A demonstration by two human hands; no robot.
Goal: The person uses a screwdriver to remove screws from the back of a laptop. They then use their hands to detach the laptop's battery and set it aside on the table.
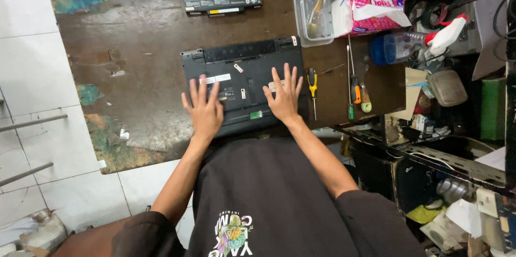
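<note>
A dark laptop [242, 86] is laid upside down on a worn brown table [140, 37], with its long axis running from left to right across the person's front and its empty battery bay along the far edge. The left hand [204, 109] is placed flat on the left half of the underside, and the right hand [283, 96] is placed flat on the right half; both are spread, with fingers extended and pointing away from the body, and nothing is clasped in either. The laptop lies directly beneath the fingers, so that both hands are equally close to it, each near its own short end. The near long edge is found just below the palms, close to the table edge. A black battery [222, 3] is set well apart at the far side of the table, parallel to the laptop's long axis. Just beside the right hand, a yellow-handled screwdriver [312, 89] is laid pointing toward the body, with further screwdrivers [356, 88] near it. A clear plastic box [316, 7] containing a brush [319, 2] and a pink tissue pack [371, 10] are seen at the far right.
</note>
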